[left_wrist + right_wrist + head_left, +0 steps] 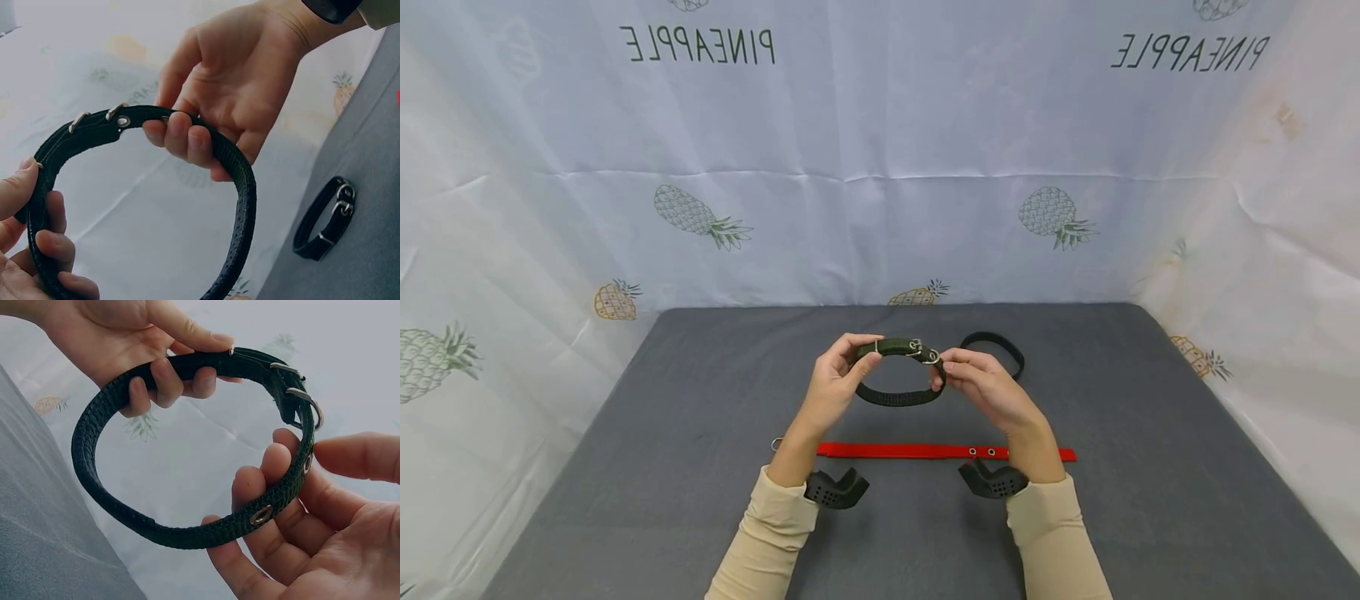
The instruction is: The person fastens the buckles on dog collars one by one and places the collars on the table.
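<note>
Evidently both hands hold the dark green collar up above the grey tabletop: the left hand curls round its left side, the right hand pinches the strap beside the buckle (already fastened, it seems). Loosening it would call for freeing the strap end. A red collar lies flat below; a black collar sits behind.

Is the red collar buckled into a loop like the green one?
No. In the head view the red collar lies flat and straight on the grey table, while the green collar forms a closed loop.
</note>
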Demonstrator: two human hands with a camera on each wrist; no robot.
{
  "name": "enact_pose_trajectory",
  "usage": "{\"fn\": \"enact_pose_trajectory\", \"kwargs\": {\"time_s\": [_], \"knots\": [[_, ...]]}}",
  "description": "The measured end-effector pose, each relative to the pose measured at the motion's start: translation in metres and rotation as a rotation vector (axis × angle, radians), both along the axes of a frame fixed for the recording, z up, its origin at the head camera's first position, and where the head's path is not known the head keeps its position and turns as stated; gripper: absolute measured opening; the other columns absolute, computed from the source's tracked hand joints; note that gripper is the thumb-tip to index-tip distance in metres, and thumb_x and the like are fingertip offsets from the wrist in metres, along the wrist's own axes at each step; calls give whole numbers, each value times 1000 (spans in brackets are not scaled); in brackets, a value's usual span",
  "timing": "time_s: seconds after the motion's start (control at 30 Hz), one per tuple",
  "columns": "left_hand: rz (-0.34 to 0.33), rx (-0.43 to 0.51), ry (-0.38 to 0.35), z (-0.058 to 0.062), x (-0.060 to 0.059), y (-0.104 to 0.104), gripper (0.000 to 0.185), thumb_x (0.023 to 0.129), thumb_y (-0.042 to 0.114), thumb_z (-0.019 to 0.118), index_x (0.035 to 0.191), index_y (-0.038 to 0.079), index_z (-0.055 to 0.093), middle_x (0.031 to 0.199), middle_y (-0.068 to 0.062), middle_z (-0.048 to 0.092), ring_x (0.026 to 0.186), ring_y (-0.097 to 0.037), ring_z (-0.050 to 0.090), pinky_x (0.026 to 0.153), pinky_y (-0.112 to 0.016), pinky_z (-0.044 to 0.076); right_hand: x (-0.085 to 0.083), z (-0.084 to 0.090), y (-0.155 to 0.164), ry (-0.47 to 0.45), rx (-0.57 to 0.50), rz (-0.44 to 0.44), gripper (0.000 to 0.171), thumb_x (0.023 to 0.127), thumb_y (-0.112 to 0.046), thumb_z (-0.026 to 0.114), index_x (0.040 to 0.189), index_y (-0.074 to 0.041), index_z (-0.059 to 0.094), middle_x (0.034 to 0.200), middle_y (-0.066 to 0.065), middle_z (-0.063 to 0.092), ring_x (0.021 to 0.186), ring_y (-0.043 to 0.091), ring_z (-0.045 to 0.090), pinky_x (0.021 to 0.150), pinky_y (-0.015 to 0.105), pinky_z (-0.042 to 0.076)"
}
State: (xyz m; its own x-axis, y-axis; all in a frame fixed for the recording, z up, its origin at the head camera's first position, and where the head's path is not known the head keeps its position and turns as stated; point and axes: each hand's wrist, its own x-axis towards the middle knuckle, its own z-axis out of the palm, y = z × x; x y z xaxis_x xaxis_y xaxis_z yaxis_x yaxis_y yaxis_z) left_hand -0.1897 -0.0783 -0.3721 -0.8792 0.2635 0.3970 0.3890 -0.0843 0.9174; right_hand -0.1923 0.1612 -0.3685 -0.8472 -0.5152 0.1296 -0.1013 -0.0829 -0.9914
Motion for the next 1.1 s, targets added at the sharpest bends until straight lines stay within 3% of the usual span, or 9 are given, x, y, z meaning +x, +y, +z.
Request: {"fn": "enact_pose_trajectory", "kwargs": {"time_s": [0.33,0.43,0.6,0.87,1.1], "knots": [[18,-39,-6,-1,-1,-1,32,97,8,55,125,-7,52,108,-23,58,88,-3,58,84,-17,51,-2,5,-3,0,-19,33,21,101,-9,43,100,-17,62,92,-9,62,92,9,58,90,23,50],[1,-47,-16,-1,-1,-3,33,98,10,55,126,-6,52,113,-30,56,92,-4,61,88,-18,52,-3,6,-2,0,-17,39,21,101,-7,42,101,-16,61,94,-8,62,93,8,60,92,23,50],[-4,-89,-21,-2,-1,-10,34,97,11,56,127,-4,53,119,-29,56,98,1,61,91,-15,51,-4,8,-3,5,4,47,19,100,-8,44,103,-15,61,94,-8,62,95,11,60,94,24,49],[86,-171,28,-5,-1,-21,31,95,12,59,125,3,59,127,-18,59,106,4,57,93,-18,49,-5,11,-2,35,49,62,16,101,-11,44,104,-14,60,92,-12,62,93,11,56,94,25,44],[120,-178,94,-9,-2,-34,29,94,4,59,122,-4,59,125,-23,59,107,7,55,95,-18,49,-8,15,0,35,127,27,18,102,-13,45,102,-20,62,92,-10,59,93,14,53,95,30,40]]}}
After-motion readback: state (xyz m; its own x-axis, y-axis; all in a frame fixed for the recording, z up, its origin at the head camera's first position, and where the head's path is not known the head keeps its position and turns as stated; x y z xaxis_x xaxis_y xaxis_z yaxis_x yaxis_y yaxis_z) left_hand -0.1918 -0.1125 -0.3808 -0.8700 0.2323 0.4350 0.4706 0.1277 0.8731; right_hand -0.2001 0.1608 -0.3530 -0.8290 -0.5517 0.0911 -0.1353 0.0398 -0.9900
